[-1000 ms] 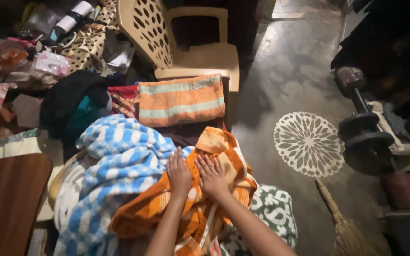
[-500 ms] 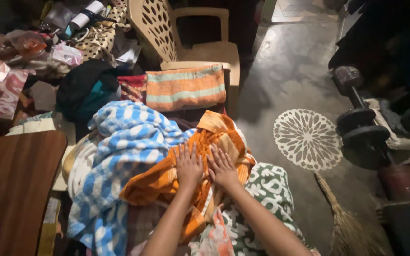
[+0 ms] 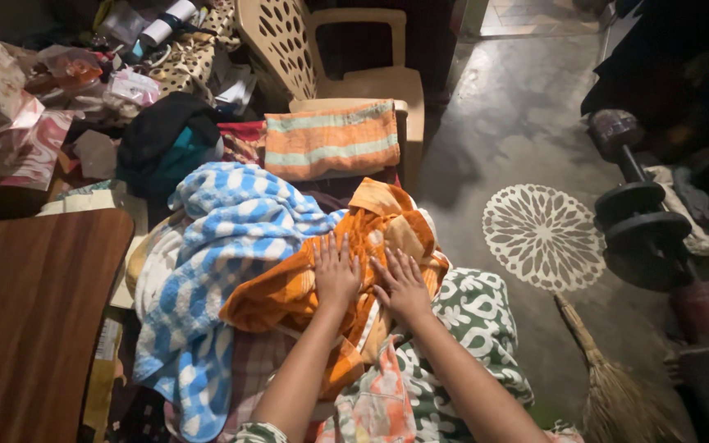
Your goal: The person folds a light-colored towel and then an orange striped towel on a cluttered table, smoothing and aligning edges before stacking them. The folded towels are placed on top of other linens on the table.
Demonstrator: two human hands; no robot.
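Both hands lie flat, fingers spread and gripping nothing: the left hand (image 3: 336,272) and right hand (image 3: 402,284) press side by side on the crumpled orange-and-white cloth (image 3: 322,283), atop the laundry heap beside a blue-and-white checked towel (image 3: 223,238).

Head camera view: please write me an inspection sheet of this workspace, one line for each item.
Surface: heap of laundry beside a brown wooden table.
Job's things: orange towel on top of the heap, crumpled.
Clutter: blue checked towel, green patterned cloth, folded striped towel, packets at the far left.
Hands: left hand and right hand flat on the orange towel, fingers spread, side by side.
Cables: nothing seen.
Surroundings: beige plastic chair, dumbbell, broom, white floor pattern.
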